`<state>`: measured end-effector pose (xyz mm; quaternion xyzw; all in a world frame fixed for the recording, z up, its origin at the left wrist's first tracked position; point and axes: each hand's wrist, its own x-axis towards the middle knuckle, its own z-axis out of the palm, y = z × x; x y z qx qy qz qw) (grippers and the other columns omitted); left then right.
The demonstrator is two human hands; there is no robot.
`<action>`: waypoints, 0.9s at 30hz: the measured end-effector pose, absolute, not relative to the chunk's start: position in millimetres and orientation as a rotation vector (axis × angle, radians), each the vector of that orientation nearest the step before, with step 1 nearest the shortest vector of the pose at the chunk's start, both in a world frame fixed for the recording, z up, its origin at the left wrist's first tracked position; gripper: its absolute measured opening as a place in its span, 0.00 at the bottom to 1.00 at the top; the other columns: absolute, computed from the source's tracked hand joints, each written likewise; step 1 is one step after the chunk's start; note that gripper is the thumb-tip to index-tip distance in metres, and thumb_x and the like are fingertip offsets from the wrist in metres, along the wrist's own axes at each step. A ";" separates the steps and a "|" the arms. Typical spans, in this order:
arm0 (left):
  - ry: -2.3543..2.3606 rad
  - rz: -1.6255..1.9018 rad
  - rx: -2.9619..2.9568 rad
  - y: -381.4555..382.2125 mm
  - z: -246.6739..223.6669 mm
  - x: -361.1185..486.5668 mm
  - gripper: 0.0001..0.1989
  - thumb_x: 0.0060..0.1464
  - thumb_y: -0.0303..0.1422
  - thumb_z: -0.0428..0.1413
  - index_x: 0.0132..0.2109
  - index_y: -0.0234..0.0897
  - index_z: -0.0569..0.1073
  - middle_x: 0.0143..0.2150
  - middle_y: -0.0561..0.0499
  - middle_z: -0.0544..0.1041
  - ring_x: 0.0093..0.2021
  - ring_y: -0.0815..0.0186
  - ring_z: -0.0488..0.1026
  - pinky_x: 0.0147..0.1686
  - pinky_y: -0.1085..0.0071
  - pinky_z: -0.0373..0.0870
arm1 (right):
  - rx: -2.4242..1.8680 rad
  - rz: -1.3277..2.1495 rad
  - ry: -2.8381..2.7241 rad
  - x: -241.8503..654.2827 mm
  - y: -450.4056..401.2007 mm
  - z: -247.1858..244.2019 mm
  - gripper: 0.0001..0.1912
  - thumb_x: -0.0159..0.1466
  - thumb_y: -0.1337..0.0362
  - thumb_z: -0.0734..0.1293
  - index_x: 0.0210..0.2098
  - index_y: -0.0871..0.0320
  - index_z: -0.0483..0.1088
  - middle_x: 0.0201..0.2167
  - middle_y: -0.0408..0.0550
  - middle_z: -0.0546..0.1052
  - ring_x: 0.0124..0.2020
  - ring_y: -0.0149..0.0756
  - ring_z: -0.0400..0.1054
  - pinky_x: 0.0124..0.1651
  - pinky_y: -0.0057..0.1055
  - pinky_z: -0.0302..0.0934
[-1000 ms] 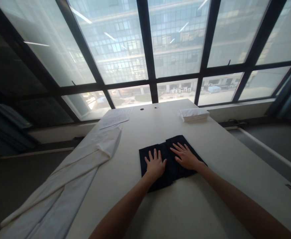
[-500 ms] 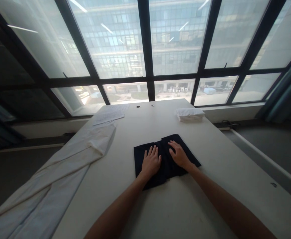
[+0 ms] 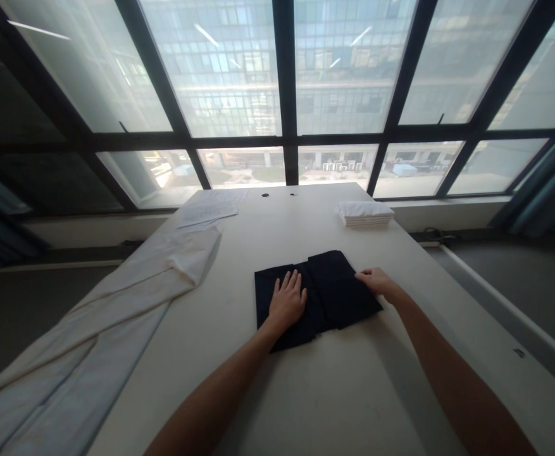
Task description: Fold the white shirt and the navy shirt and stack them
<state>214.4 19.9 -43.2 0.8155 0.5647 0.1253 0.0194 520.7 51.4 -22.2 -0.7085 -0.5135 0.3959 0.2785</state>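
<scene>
A dark navy folded cloth (image 3: 338, 291), perhaps a garment, lies on the white table (image 3: 334, 392) in front of me. It shows two overlapping folded sections, the right one on top near the middle. Flat on its left section rests my left hand (image 3: 288, 297), fingers stretched out and a little apart. At the cloth's right edge, my right hand (image 3: 376, 280) has its thumb and fingers pinched together on the border of the fabric.
A stack of folded white cloths (image 3: 365, 214) sits at the table's far right. Along the left side lies a long spread of white fabric (image 3: 130, 304), with paper sheets (image 3: 208, 209) beyond it. Large windows (image 3: 239, 69) stand behind the table.
My right hand has moved right, from lying flat on the cloth to pinching its right edge. My left hand stays in place on the cloth. The view has tilted slightly.
</scene>
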 end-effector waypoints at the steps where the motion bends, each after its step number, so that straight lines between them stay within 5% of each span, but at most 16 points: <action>1: 1.752 0.389 2.532 20.1 -43.5 214.3 0.29 0.70 0.40 0.40 0.72 0.33 0.58 0.74 0.43 0.53 0.74 0.52 0.48 0.69 0.47 0.46 | -1.856 1.174 -1.357 520.3 48.2 -16.9 0.15 0.61 0.58 0.70 0.42 0.62 0.77 0.33 0.51 0.81 0.31 0.39 0.76 0.28 0.28 0.67; 5: 1.752 0.402 2.522 20.1 -45.7 214.8 0.28 0.70 0.40 0.39 0.72 0.35 0.59 0.74 0.44 0.54 0.74 0.52 0.48 0.70 0.47 0.46 | -1.586 1.523 -1.272 517.4 35.9 9.3 0.22 0.59 0.64 0.70 0.53 0.60 0.73 0.42 0.52 0.83 0.39 0.40 0.78 0.35 0.29 0.71; 11: 1.706 0.573 2.379 21.9 -43.9 216.6 0.27 0.69 0.39 0.44 0.70 0.36 0.62 0.73 0.44 0.59 0.74 0.54 0.49 0.71 0.49 0.44 | -1.469 1.416 -1.283 482.7 26.3 50.3 0.29 0.55 0.69 0.72 0.57 0.61 0.71 0.40 0.50 0.83 0.37 0.40 0.78 0.37 0.29 0.72; 17: 1.481 1.237 1.681 41.1 -36.1 205.9 0.20 0.63 0.29 0.48 0.57 0.33 0.75 0.60 0.41 0.75 0.60 0.56 0.71 0.63 0.59 0.63 | -1.490 1.265 -1.381 417.0 21.7 81.6 0.29 0.55 0.72 0.68 0.58 0.63 0.70 0.31 0.47 0.81 0.27 0.34 0.74 0.27 0.26 0.67; 22: 1.200 1.304 0.929 55.6 -29.0 185.3 0.20 0.68 0.39 0.45 0.50 0.32 0.77 0.45 0.42 0.81 0.40 0.60 0.79 0.43 0.64 0.76 | -1.500 0.924 -1.768 358.2 17.1 83.6 0.28 0.56 0.69 0.68 0.57 0.65 0.72 0.33 0.50 0.81 0.31 0.37 0.74 0.34 0.29 0.67; 27: 1.052 1.137 0.626 62.0 -5.7 149.1 0.30 0.68 0.52 0.43 0.46 0.31 0.77 0.38 0.42 0.82 0.37 0.60 0.80 0.37 0.67 0.77 | -1.506 0.626 -2.069 300.6 -2.4 61.6 0.29 0.58 0.62 0.69 0.58 0.62 0.73 0.47 0.57 0.80 0.48 0.48 0.74 0.51 0.39 0.66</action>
